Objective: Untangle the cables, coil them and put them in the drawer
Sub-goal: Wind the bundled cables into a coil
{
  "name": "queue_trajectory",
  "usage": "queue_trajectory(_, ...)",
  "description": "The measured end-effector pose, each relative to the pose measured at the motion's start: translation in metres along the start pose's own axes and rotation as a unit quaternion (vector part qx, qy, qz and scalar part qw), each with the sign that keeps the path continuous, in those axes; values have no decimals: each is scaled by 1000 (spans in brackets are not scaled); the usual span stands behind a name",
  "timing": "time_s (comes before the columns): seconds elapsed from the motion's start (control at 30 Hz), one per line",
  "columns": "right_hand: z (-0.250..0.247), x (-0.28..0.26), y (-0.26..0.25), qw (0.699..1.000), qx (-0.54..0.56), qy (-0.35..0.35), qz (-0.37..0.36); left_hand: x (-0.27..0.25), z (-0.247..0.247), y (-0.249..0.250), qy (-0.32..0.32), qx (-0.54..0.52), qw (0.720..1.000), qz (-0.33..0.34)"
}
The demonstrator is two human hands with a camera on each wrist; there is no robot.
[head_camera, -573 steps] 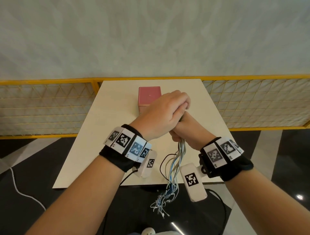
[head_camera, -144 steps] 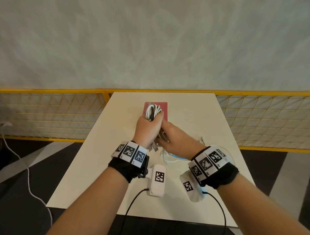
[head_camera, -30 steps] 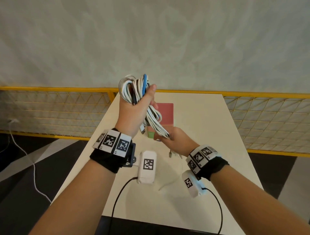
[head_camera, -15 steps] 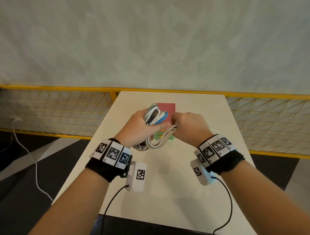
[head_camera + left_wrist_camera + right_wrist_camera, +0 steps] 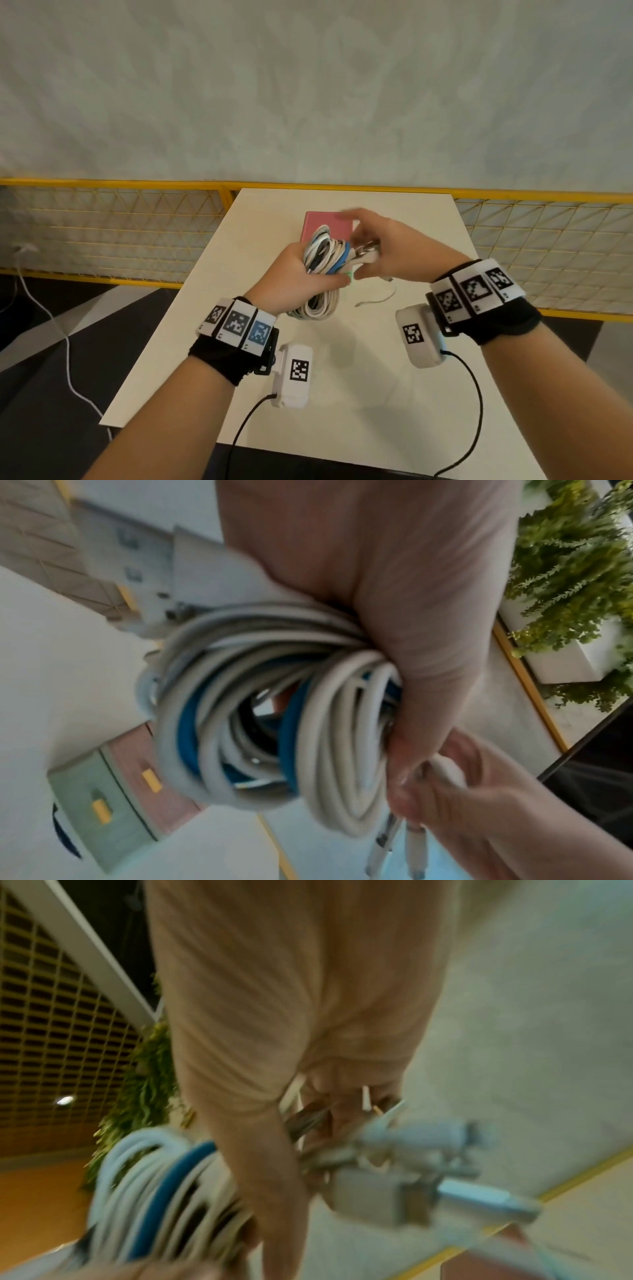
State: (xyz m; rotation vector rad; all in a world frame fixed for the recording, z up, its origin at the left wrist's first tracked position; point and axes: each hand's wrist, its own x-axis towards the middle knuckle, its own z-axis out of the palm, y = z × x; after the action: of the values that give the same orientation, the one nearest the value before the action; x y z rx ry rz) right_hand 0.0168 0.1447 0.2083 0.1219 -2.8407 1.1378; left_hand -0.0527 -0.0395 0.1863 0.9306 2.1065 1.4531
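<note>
Left hand [image 5: 294,274] fingers wrap a coiled cable bundle [image 5: 323,257] above the surface [image 5: 342,377]; right hand [image 5: 394,250] fingers pinch its plug ends.

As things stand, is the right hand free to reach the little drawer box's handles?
Probably not yet. The right hand pinches the loose connector ends of the cable coil gripped by the left hand, and that coil hangs in front of the drawer box.

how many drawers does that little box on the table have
2 show in the left wrist view: a pink drawer and a green drawer beside it, each with a yellow handle. The cable coil may hide others.
</note>
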Motion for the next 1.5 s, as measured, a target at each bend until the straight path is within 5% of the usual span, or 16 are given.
queue_trajectory(0.17,-1,-18,12,999,23,-17,42,-3,-3,9,46,-61,997,-19)
queue_trajectory(0.3,18,-14,20,988,86,86,98,-3,5,10,100,-120,986,-55)
queue_trajectory(0.57,39,-17,21,971,210,102,57,2,4,10,150,-176,969,-84)
queue_trajectory(0.77,51,-6,10,892,362,225,151,2,0,10,152,-172,971,-70)
queue_trajectory(1.0,42,10,-21,766,591,191,165,-2,16,8,131,-121,984,-10)
queue_trajectory(1.27,46,14,-32,759,598,160,202,0,30,2,142,-95,985,22)
queue_trajectory(1.5,38,-5,-27,860,472,81,176,7,23,4,172,-148,974,-16)
